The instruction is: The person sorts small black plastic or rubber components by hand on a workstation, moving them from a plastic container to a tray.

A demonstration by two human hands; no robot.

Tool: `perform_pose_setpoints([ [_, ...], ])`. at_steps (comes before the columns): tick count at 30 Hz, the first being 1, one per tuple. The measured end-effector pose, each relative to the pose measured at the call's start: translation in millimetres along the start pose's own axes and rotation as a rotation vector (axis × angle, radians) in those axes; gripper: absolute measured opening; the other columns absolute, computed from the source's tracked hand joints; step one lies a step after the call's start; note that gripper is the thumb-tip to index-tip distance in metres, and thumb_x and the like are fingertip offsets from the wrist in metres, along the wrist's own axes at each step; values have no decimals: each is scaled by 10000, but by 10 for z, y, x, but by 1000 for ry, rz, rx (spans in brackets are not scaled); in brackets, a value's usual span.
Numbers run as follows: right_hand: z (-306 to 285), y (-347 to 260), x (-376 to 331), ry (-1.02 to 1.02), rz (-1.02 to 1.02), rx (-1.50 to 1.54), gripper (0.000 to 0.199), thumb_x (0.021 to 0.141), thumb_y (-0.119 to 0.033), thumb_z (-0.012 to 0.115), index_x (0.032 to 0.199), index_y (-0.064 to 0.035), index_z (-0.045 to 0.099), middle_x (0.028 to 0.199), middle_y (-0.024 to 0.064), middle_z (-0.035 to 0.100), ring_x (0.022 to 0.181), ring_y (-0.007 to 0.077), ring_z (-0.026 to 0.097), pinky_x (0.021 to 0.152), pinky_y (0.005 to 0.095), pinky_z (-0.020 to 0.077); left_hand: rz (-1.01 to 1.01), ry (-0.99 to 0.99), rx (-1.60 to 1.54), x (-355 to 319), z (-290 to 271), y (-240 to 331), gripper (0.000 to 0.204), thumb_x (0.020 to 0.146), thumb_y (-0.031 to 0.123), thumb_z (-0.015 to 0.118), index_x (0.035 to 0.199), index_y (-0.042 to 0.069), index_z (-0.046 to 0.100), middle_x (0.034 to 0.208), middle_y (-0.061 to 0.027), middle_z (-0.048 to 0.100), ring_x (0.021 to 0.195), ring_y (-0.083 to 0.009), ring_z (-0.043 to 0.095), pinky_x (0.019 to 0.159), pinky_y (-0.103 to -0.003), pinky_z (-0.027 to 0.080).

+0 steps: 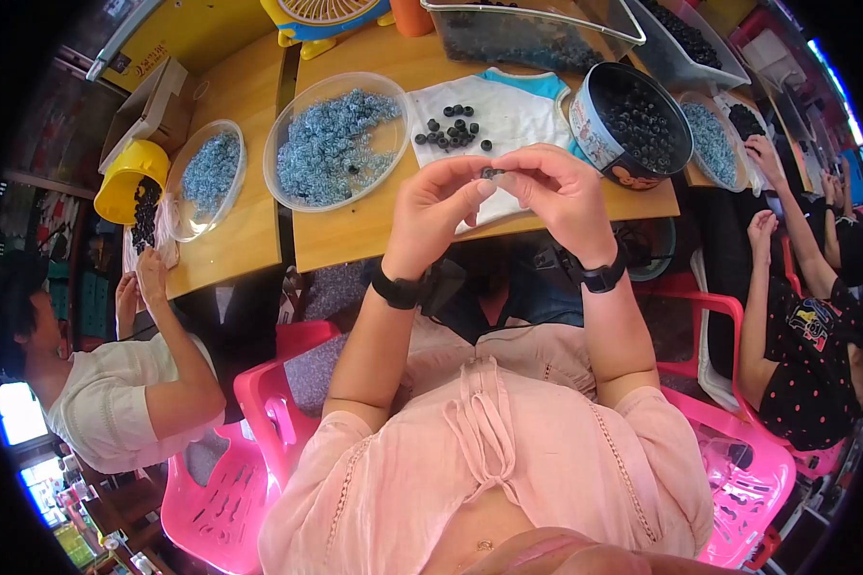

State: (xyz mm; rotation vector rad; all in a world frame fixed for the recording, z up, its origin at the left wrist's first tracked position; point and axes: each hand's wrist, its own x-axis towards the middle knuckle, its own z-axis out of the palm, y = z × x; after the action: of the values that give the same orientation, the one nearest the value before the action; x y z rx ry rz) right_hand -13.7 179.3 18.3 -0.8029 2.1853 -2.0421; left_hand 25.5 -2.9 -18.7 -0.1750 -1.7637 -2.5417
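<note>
Both hands meet in front of my chest, just over the near edge of the table. My left hand and my right hand pinch a small black round part between their fingertips; its exact kind is too small to tell. Beyond them, several similar black parts lie loose on a white cloth with light-blue trim. Left of the cloth, a clear round tray holds a heap of small translucent blue pieces. To the right, a round tin contains many black parts.
Clear plastic bins of black parts stand at the back, near a yellow-and-blue fan. Co-workers sit on both sides. Left are another blue-piece tray, a tipped yellow bucket and a cardboard box. Pink chairs flank me.
</note>
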Motion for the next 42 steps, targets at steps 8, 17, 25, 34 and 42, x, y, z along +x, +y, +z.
perform_pose_setpoints([
  [8, -7, -12, -31, -33, -118, 46, 146, 858, 22, 723, 1004, 5, 727, 939, 64, 680, 751, 93, 614, 643, 212, 493, 100, -30, 141, -89, 24, 94, 259, 890, 27, 722, 1135, -34, 660, 921, -41, 683, 704, -63, 592, 599, -200, 486],
  [17, -25, -40, -29, -74, -261, -43, 161, 845, 46, 717, 999, 0, 729, 936, 73, 684, 769, 105, 627, 658, 218, 509, 275, -25, 361, -122, 33, 166, 239, 850, 2, 757, 1072, -40, 678, 948, -59, 671, 742, -74, 624, 591, -200, 511],
  [25, -53, -58, -49, -165, 79, 223, 128, 918, -41, 680, 1030, 16, 707, 896, 54, 685, 723, 93, 621, 622, 212, 501, 395, -4, 550, -130, 15, 178, 238, 820, -10, 775, 1043, -31, 698, 957, -76, 668, 729, -91, 627, 575, -205, 505],
  [34, 38, -107, -59, -291, 456, 558, 233, 944, -184, 652, 1019, 34, 685, 821, 41, 675, 647, 64, 590, 537, 194, 468, 575, 8, 693, -174, 83, 306, 245, 764, 31, 797, 996, 42, 722, 838, -76, 625, 692, -182, 611, 579, -274, 492],
  [42, 124, 2, -145, -210, 453, 644, 190, 921, -158, 668, 977, 23, 688, 753, 37, 654, 540, 31, 534, 424, 162, 374, 585, -53, 679, -175, 48, 366, 239, 771, 33, 792, 1001, 31, 723, 825, -70, 634, 703, -177, 613, 591, -272, 488],
])
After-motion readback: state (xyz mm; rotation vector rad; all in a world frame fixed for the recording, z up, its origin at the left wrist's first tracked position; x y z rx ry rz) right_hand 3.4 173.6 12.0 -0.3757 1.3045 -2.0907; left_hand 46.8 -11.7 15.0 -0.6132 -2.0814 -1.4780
